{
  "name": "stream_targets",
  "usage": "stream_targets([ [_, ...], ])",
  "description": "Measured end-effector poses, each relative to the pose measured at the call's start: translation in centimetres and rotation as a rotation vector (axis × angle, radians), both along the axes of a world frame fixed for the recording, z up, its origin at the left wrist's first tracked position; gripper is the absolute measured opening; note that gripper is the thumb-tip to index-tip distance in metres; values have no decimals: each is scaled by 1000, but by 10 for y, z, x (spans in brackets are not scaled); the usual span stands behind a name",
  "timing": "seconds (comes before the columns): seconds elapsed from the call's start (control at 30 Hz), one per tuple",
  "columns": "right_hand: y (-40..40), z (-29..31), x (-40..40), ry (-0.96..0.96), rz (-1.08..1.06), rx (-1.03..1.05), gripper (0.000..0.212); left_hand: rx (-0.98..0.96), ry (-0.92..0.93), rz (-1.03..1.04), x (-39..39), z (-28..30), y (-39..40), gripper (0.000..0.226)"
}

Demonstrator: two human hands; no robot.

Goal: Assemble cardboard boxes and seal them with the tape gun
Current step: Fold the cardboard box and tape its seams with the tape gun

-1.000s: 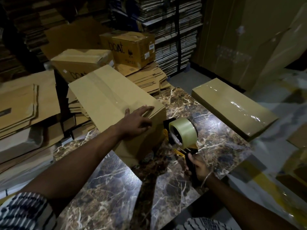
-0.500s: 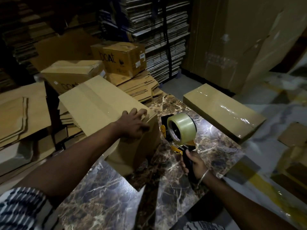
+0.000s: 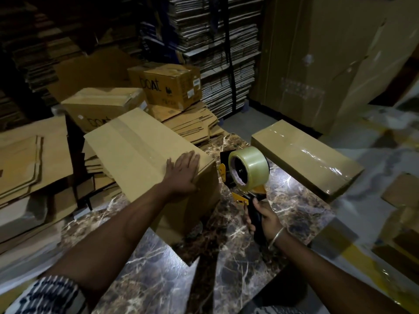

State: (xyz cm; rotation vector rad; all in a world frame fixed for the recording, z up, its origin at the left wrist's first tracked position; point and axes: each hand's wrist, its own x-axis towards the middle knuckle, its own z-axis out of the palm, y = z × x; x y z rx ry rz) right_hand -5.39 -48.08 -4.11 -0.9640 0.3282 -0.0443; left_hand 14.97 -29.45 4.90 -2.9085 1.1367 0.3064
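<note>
Head view of a taping station. A cardboard box (image 3: 145, 155), closed and with a strip of clear tape running along its top seam, stands on a dark marble table (image 3: 158, 279), its far end reaching beyond the table's left far edge. The left hand (image 3: 182, 173) lies flat on the near right end of the box top, fingers straight and close together, palm down. Just right of the box, the right hand (image 3: 264, 217) grips the black handle of a tape gun (image 3: 244, 175), fingers curled round it; the gun stands upright, its roll of clear tape (image 3: 249, 168) above the hand, close to the box's near right corner but apart from it. A flat wrapped package (image 3: 306, 158) lies at the table's far right edge. Behind the box, at left, sit two printed cartons (image 3: 172, 87) on piles of flattened cardboard (image 3: 192, 125).
</note>
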Motion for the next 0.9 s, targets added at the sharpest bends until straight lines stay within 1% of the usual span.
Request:
stream_targets([
  [0.17,7,20,8,-79,-15,23,78,-13,-28,32,-8,-3,-5,107],
  [0.27,10,39,15,-111,6,5,79,-14,-20,25,-11,1,-5,111],
  [0.37,15,59,23,-122,22,36,86,-39,1,-19,-11,0,3,115],
  [0.43,18,72,28,-108,27,50,87,-45,18,-63,-13,-3,12,116],
  [0.5,20,83,33,-97,33,52,77,-15,9,-129,-16,-5,21,114],
  [0.57,22,93,39,-86,64,39,72,31,-21,-209,-23,-7,32,112],
  [0.7,35,107,52,-57,151,-25,81,79,-45,-348,-42,-7,60,110],
  [0.77,44,115,57,-42,213,-29,80,103,-42,-424,-52,-6,75,111],
  [0.8,49,120,57,-27,261,-28,77,116,-49,-459,-57,-5,83,111],
  [0.9,68,127,61,2,371,-22,58,125,-75,-514,-77,0,105,107],
])
